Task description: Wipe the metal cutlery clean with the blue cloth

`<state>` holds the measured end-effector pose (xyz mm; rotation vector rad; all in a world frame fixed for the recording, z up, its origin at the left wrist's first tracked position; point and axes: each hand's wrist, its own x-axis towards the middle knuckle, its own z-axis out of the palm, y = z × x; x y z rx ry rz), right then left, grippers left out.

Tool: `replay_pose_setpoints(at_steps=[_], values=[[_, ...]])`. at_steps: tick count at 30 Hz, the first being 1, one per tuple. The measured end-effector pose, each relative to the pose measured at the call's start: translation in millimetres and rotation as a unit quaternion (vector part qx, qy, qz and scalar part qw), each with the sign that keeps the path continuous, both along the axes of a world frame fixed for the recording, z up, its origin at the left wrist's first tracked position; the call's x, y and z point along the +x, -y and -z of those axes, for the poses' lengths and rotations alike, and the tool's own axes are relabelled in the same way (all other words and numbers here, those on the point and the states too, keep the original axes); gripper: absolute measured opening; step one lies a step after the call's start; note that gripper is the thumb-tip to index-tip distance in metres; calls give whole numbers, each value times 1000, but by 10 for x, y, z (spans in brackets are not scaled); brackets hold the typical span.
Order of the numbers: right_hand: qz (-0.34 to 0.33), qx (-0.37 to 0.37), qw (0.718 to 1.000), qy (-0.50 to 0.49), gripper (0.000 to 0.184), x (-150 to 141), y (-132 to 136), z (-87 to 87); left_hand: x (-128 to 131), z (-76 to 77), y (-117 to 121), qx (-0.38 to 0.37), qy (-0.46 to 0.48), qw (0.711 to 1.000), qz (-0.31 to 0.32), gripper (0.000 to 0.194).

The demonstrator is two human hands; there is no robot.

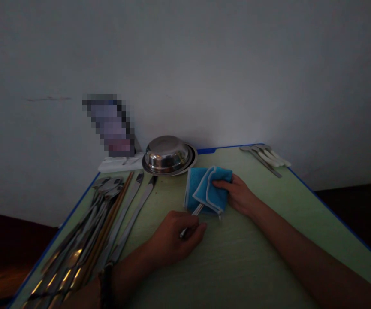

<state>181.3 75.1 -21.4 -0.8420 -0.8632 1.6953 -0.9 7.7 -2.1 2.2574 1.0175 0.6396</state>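
My left hand [179,236] is closed around a slim metal utensil [198,209], low over the middle of the table. One end of the utensil runs up to the lower fold of a blue cloth [198,180] with white edging. Its exact kind is hidden by my fingers and the cloth. Thumb and fingers of my right hand [238,195] grip the folded cloth at its right side. The cloth is held just beyond my left hand and touches or covers the utensil's far end.
On the left lie several spoons and forks [104,193], wooden chopsticks [116,206] and two table knives [137,210]. Upturned steel bowls [167,154] sit by the wall, beside a blurred propped screen [111,124] and white packet [117,163]. White-handled cutlery [269,158] lies far right.
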Motion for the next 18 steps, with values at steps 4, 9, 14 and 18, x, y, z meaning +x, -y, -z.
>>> replay_pose_setpoints(at_steps=[4, 9, 14, 18], values=[[1, -11, 1000, -15, 34, 5, -14, 12, -2, 14, 2, 0, -8, 1000, -2, 34], [20, 3, 999, -24, 34, -4, -21, 35, 3, -8, 4, -6, -2, 1000, -4, 34], [28, -15, 999, -34, 43, -11, -20, -2, -6, 27, -4, 7, -13, 1000, 6, 33], [25, -36, 999, -15, 37, -7, -14, -38, -18, 65, -8, 20, -18, 1000, 14, 33]])
